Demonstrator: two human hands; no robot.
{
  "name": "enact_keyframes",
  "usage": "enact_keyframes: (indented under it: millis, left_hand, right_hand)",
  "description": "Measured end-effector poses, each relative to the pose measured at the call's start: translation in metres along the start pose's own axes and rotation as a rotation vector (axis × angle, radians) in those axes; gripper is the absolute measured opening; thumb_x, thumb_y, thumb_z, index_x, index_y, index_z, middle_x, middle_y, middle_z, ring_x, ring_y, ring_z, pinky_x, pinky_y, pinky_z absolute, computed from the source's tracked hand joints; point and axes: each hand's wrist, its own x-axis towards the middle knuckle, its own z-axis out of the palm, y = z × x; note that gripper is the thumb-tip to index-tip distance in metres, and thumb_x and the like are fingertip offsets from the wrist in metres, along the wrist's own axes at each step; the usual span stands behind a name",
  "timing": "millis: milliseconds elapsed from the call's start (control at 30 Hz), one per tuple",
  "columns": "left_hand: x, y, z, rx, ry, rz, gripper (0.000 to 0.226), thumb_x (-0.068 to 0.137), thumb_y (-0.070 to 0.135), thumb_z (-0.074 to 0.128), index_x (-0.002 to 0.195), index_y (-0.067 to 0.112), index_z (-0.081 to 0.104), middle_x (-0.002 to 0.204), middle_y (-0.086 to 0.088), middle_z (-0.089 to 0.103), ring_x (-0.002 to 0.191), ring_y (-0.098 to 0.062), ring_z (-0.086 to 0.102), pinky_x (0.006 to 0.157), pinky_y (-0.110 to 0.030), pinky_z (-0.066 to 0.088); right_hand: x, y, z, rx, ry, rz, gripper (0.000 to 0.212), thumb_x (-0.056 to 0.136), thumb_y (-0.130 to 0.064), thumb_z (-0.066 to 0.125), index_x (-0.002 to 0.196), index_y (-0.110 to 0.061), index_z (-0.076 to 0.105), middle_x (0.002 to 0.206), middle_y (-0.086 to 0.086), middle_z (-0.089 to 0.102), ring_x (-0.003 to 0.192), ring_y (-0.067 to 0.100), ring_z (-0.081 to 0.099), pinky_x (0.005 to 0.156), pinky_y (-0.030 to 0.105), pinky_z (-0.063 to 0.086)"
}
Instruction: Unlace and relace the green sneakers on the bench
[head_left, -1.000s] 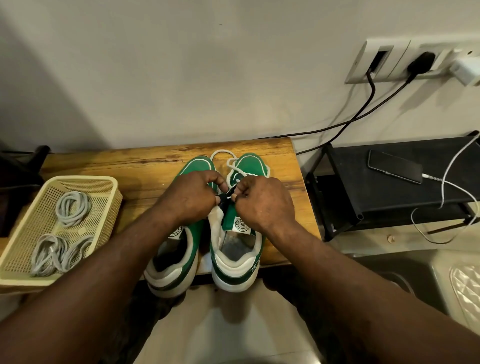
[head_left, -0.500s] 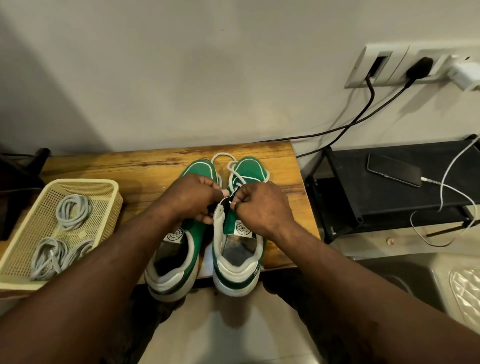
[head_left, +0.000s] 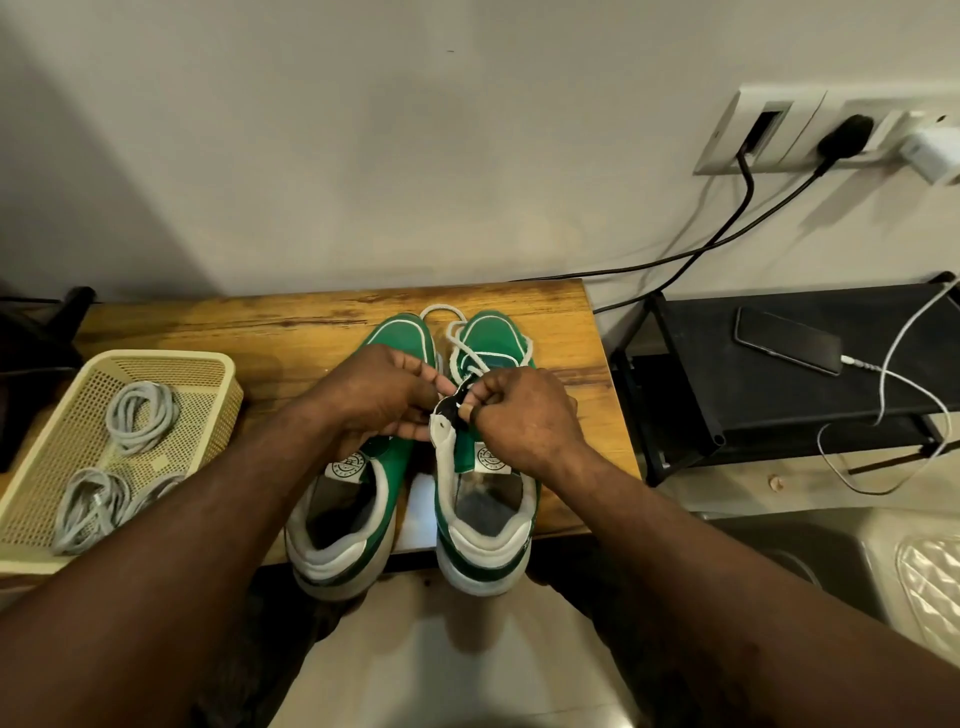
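Both hands are together over the right sneaker (head_left: 488, 514), right up at the top of its lacing. The right hand (head_left: 524, 421) pinches the white lace (head_left: 457, 332) between thumb and curled fingers. The left hand (head_left: 374, 400) is knuckle to knuckle with it, fingers curled in at the sneaker's top edge; whether it grips lace or shoe, I cannot tell. The loose lace runs away from the hands and loops over the green toe at the far end. The left sneaker (head_left: 358, 499) stands just beside its partner, partly under the left hand. Both stand on the wooden tabletop (head_left: 260, 332) with toes pointing to the wall and white heels hanging over the near edge.

Over on the left sits a pale yellow mesh basket (head_left: 156, 358). Inside it are grey coiled cords: one coil (head_left: 143, 415) at the far side and a looser bundle (head_left: 93, 499) at the near side.

On the right is a black shelf (head_left: 779, 395) with a phone (head_left: 787, 340) lying flat on top, and a white cable (head_left: 904, 338) plugged into its end
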Motion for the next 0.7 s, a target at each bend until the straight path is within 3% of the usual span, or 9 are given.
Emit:
enact_keyframes:
  millis: [200,433,500,600,700]
  left_hand:
    - [-0.004,0.001,-0.002,-0.039,-0.030,-0.021,0.018,0.092,-0.005,0.071,0.111,-0.005,0.072,0.098,-0.019,0.079,0.081,-0.023,0.079,0.065,-0.030,0.064]
    - [-0.001,-0.002,0.012,-0.055,0.103,-0.011,0.009,0.092,-0.003,0.072,0.100,-0.003,0.075,0.090,-0.019,0.080,0.076,-0.024,0.078,0.064,-0.031,0.065]
    - [-0.001,-0.001,0.013,-0.061,0.106,-0.007,0.008,0.092,-0.005,0.071,0.099,-0.004,0.075,0.090,-0.019,0.079,0.076,-0.024,0.078,0.064,-0.032,0.065]
    - [-0.002,0.000,0.013,-0.044,0.086,-0.011,0.010,0.092,-0.007,0.071,0.101,-0.006,0.074,0.091,-0.019,0.079,0.080,-0.027,0.079,0.070,-0.035,0.067]
    - [-0.005,0.002,0.016,0.028,0.103,-0.001,0.008,0.091,-0.005,0.072,0.098,-0.002,0.076,0.092,-0.018,0.079,0.085,-0.029,0.079,0.064,-0.033,0.065]
  right_hand:
    - [0.001,0.003,-0.005,0.154,-0.093,0.023,0.008,0.080,-0.027,0.078,0.076,-0.033,0.076,0.075,-0.025,0.073,0.086,0.008,0.070,0.097,0.057,0.053]
    - [-0.002,0.002,-0.005,-0.081,0.039,-0.089,0.023,0.085,-0.031,0.077,0.066,-0.036,0.065,0.072,-0.019,0.069,0.098,0.017,0.065,0.096,0.050,0.051]
    - [-0.001,0.002,-0.005,-0.044,0.054,-0.080,0.022,0.084,-0.028,0.075,0.066,-0.038,0.066,0.072,-0.019,0.070,0.094,0.015,0.067,0.092,0.051,0.054]
    - [0.000,0.004,-0.009,0.141,0.007,-0.018,0.019,0.086,-0.021,0.074,0.072,-0.034,0.074,0.074,-0.019,0.074,0.080,0.008,0.071,0.086,0.050,0.060]
    - [0.004,-0.001,-0.022,0.057,-0.089,-0.044,0.013,0.088,-0.021,0.076,0.077,-0.028,0.078,0.076,-0.013,0.075,0.080,0.007,0.071,0.081,0.042,0.062]
